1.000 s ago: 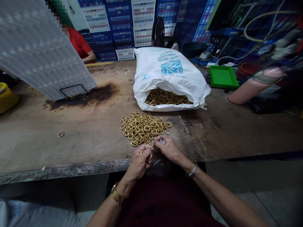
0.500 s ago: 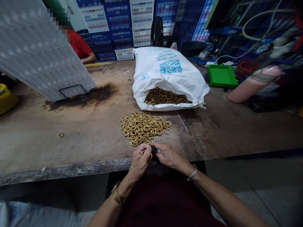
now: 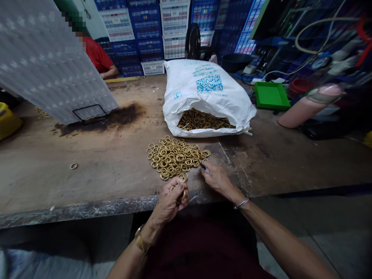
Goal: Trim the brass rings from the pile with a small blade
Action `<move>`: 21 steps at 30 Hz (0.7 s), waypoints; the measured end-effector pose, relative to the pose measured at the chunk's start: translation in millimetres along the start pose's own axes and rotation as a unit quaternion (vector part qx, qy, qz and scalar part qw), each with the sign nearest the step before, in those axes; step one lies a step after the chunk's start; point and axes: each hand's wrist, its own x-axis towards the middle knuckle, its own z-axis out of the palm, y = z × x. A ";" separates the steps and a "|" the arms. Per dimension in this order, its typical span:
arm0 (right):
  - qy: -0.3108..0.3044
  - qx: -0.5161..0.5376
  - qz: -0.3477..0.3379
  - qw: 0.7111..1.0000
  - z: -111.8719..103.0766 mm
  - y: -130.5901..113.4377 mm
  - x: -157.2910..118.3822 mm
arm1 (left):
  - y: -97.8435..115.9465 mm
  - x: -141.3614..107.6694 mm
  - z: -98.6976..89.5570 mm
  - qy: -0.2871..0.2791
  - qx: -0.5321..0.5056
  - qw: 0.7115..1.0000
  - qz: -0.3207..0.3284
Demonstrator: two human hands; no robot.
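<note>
My left hand is closed around several brass-coloured rings just above the table's front edge. A small dark-tipped tool with a pale grey part sticks out of my closed right hand; its exact kind is not clear. That hand is at the right edge of a heap of brass-coloured rings, close to the outermost ones. Behind the heap lies a white woven sack, its mouth open towards me and many more rings inside. One lone ring lies far to the left.
On the wooden table, a slanted stack of translucent sheets leans on a black wire stand. To the right are a green tray and a pink bottle. A person in a red sleeve sits across, before stacked crates.
My right hand has moved away from the left, rightwards and forward to the heap's edge, with the tool in it. My left hand has turned slightly, showing more of its rings.
</note>
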 end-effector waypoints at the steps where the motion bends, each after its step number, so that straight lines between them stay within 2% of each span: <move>1: 0.025 -0.019 0.023 0.999 -1.4 5.3 2.7 | 0.4 -0.2 -1.3 -0.005 -0.011 1.000 -0.015; 3: 0.058 -0.046 0.057 0.996 -4.6 13.4 7.9 | 1.0 -3.5 -4.8 -0.023 -0.011 0.998 -0.058; 6: 0.051 -0.063 0.060 0.995 -8.1 16.8 13.6 | 0.6 -17.2 -14.0 -0.048 0.030 0.985 -0.165; 8: 0.035 -0.073 0.040 0.996 -9.0 14.6 15.3 | -2.1 -31.1 -25.1 -0.042 0.064 0.970 -0.232; 10: 0.024 -0.085 0.032 0.996 -9.1 11.3 16.0 | -7.7 -45.9 -41.0 -0.008 0.091 0.958 -0.273; 13: 0.013 -0.099 0.042 0.994 -8.6 8.3 16.6 | -22.0 -62.6 -69.4 0.054 0.118 0.948 -0.291; 15: 0.007 -0.111 0.051 0.993 -7.9 8.1 16.9 | -35.0 -65.1 -86.6 0.098 0.125 0.937 -0.310; 18: 0.007 -0.126 0.056 0.990 -6.8 7.7 16.3 | -58.0 -52.0 -104.0 0.164 0.139 0.912 -0.349; 21: 0.009 -0.131 0.056 0.990 -6.4 5.8 14.6 | -79.9 -27.4 -112.0 0.182 0.174 0.917 -0.309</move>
